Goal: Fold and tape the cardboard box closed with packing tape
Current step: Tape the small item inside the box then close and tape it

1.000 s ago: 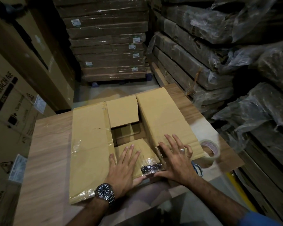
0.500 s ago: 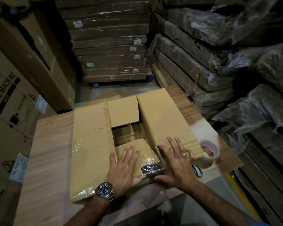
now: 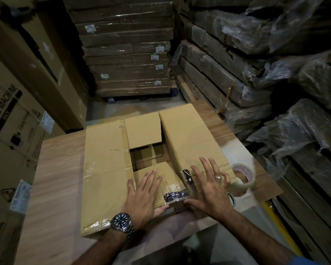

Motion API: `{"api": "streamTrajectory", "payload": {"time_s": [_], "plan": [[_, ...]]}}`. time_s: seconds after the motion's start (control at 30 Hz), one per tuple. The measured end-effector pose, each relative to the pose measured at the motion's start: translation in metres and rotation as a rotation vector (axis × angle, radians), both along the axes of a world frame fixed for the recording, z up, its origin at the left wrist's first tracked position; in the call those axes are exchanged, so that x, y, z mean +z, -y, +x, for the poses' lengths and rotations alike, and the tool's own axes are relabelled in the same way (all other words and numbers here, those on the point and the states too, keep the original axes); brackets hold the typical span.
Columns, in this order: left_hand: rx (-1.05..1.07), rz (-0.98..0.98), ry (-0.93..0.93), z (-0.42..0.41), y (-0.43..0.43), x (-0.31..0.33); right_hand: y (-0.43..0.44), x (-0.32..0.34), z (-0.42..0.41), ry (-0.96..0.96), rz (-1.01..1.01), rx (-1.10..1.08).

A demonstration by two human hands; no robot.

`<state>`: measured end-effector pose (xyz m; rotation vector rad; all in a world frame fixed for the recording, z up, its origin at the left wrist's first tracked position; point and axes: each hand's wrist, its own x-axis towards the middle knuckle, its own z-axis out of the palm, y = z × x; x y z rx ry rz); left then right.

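Cardboard box (image 3: pixel 189 134) lies flat on the wood-grain counter (image 3: pixel 59 169), plain tan corrugated, matte. Two long flaps spread left and right, two short ones near and far; square gap in the middle shows inner cardboard. Glossy clear tape strip runs along the left flap's inner edge, crinkled remnants at its near corner. Near short flap (image 3: pixel 168 175) carries wrinkled clear tape over a dark patch at its near edge.

Left hand (image 3: pixel 143 197) is flat, palm down on that near flap, fingers spread and released, gripping nothing. Steel-bracelet watch (image 3: pixel 122 222) with dark dial on the wrist.

Right hand (image 3: pixel 208 190) is flat on the right flap's near end, fingers splayed, open, ring on one finger.

Tape roll (image 3: pixel 243 178), translucent ring, sits on the counter just right of the right hand. Around the counter are stacked flat cartons (image 3: pixel 126 54) and plastic-wrapped bundles (image 3: pixel 275 44).
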<state>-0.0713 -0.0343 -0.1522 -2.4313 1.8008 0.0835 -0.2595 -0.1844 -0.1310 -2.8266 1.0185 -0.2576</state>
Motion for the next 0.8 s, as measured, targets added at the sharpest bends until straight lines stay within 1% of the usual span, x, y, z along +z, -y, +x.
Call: {"api": "streamTrajectory", "payload": {"time_s": [0.13, 0.23, 0.47, 0.7, 0.8], "plan": [[0.007, -0.01, -0.023, -0.002, -0.001, 0.001, -0.019, -0.002, 0.019, -0.014, 0.01, 0.076], [0.013, -0.02, -0.023, -0.003, -0.001, 0.002, -0.016, 0.001, 0.027, -0.021, 0.028, 0.079], [-0.002, -0.03, -0.006, -0.002, 0.0, -0.001, 0.003, 0.0, 0.005, -0.021, -0.016, 0.026], [-0.038, 0.006, -0.021, -0.003, 0.0, 0.003, -0.014, -0.001, 0.026, 0.027, -0.046, 0.118], [-0.037, 0.024, -0.016, -0.002, 0.0, 0.004, -0.004, -0.001, 0.019, 0.011, -0.034, 0.1]]}}
